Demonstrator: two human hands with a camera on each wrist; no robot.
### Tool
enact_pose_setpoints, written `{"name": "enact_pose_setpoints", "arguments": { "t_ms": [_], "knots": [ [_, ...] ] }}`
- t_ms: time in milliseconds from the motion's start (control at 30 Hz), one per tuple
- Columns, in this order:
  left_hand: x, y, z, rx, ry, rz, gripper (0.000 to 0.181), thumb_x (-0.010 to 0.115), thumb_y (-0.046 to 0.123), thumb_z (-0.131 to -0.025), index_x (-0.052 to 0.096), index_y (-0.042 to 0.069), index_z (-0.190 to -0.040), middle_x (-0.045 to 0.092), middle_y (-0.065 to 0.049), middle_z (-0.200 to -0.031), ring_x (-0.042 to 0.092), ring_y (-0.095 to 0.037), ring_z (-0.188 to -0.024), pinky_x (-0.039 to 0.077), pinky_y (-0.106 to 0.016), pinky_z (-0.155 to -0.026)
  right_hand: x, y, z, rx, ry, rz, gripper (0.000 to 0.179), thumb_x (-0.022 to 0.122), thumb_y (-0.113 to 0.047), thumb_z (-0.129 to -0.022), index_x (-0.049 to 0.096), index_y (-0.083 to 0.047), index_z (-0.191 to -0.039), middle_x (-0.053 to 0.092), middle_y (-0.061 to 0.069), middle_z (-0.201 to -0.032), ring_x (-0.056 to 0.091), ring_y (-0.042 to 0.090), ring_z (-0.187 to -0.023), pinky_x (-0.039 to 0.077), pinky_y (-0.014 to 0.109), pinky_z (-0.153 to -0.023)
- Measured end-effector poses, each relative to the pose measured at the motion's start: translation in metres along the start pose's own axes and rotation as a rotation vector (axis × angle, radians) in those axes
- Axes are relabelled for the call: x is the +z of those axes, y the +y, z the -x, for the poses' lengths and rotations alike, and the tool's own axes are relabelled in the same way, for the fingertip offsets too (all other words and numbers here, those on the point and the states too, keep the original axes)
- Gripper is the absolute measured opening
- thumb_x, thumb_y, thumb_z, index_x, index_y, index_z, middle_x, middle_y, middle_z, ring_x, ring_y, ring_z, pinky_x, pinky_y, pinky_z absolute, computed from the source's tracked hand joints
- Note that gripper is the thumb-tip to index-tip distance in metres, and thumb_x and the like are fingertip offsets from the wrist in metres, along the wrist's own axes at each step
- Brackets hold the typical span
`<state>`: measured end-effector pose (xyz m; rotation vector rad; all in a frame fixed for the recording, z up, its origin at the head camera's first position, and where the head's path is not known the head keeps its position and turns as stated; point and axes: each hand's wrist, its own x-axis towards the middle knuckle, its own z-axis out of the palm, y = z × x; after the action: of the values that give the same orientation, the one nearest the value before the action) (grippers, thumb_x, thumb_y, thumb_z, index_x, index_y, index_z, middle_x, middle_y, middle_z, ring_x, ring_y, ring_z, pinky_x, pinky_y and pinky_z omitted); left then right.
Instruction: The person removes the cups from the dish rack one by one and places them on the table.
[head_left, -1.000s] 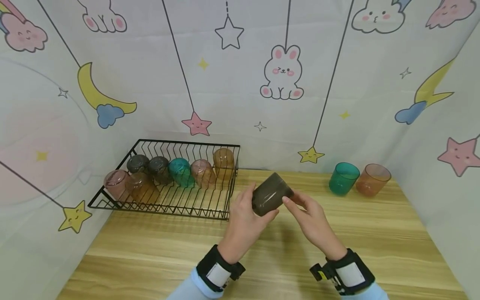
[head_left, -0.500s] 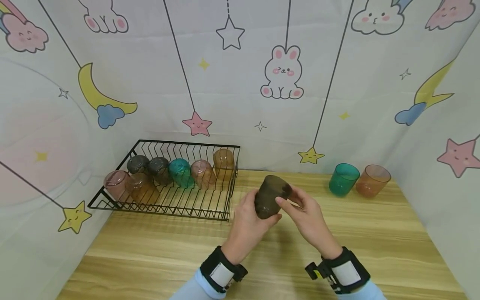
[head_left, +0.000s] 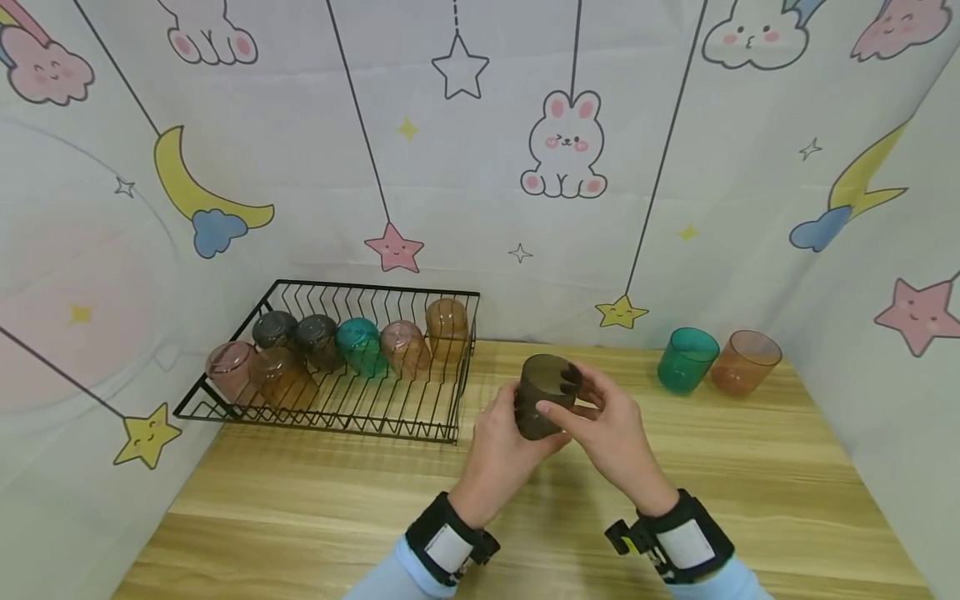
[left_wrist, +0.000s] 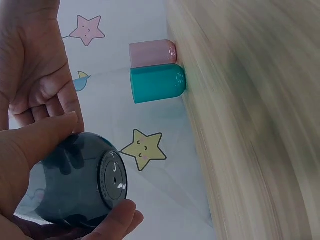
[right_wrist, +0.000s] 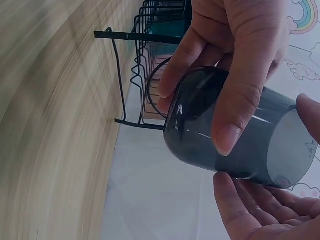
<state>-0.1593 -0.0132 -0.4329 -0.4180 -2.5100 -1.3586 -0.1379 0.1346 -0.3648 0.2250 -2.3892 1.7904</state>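
Observation:
A smoky grey see-through cup (head_left: 542, 417) is held above the table, slightly tilted with its mouth up. My left hand (head_left: 501, 437) grips it low from the left, fingers and thumb curled round the body. From the right, my right hand (head_left: 611, 429) pinches the rim side, thumb on the near wall and fingertips on the far wall. Raised markings show on the base of the grey cup (left_wrist: 114, 180) in the left wrist view. In the right wrist view, the left thumb lies across the grey cup (right_wrist: 200, 135).
At the left stands a black wire rack (head_left: 352, 423) with several upturned cups, including a teal cup (head_left: 362, 346) and an amber cup (head_left: 447, 329). A green cup (head_left: 686, 362) and an orange-pink cup (head_left: 745, 364) stand upright at the back right of the wooden table (head_left: 750, 483).
The grey cup has turned from lying tilted with its base up to mouth up. My right hand has shifted left along its rim, and the left hand slightly right.

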Motion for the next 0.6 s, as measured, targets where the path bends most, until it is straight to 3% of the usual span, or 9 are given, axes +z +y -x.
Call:
{"name": "enact_pose_setpoints", "arguments": {
  "t_ms": [300, 400, 600],
  "knots": [
    [-0.002, -0.002, -0.002, -0.024, -0.020, -0.008, 0.082, 0.080, 0.046, -0.068, 0.042, 0.012, -0.132, 0.054, -0.003, -0.121, 0.055, -0.014, -0.101, 0.048, -0.025, -0.075, -0.004, 0.001, -0.003, -0.025, 0.014, 0.058, 0.068, 0.076, -0.026, -0.078, 0.045, -0.001, -0.133, 0.052, 0.016, -0.124, 0.052, 0.029, -0.110, 0.048, 0.033, -0.083],
    [-0.006, -0.002, -0.002, -0.035, -0.020, -0.055, 0.084, 0.078, 0.047, -0.069, 0.041, 0.011, -0.135, 0.051, -0.006, -0.126, 0.054, -0.019, -0.104, 0.048, -0.027, -0.076, -0.010, 0.010, -0.009, -0.042, 0.026, 0.077, 0.069, 0.076, -0.027, -0.078, 0.044, -0.003, -0.134, 0.052, 0.015, -0.124, 0.052, 0.029, -0.110, 0.048, 0.036, -0.083],
    [-0.020, -0.005, -0.004, 0.066, -0.005, -0.219, 0.069, 0.072, 0.046, -0.077, 0.049, 0.010, -0.131, 0.054, -0.005, -0.124, 0.054, -0.018, -0.107, 0.048, -0.034, -0.081, -0.028, 0.051, -0.031, -0.089, 0.101, 0.146, 0.075, 0.075, -0.040, -0.076, 0.043, -0.010, -0.137, 0.052, 0.007, -0.124, 0.052, 0.022, -0.110, 0.047, 0.035, -0.085]
  ]
}}
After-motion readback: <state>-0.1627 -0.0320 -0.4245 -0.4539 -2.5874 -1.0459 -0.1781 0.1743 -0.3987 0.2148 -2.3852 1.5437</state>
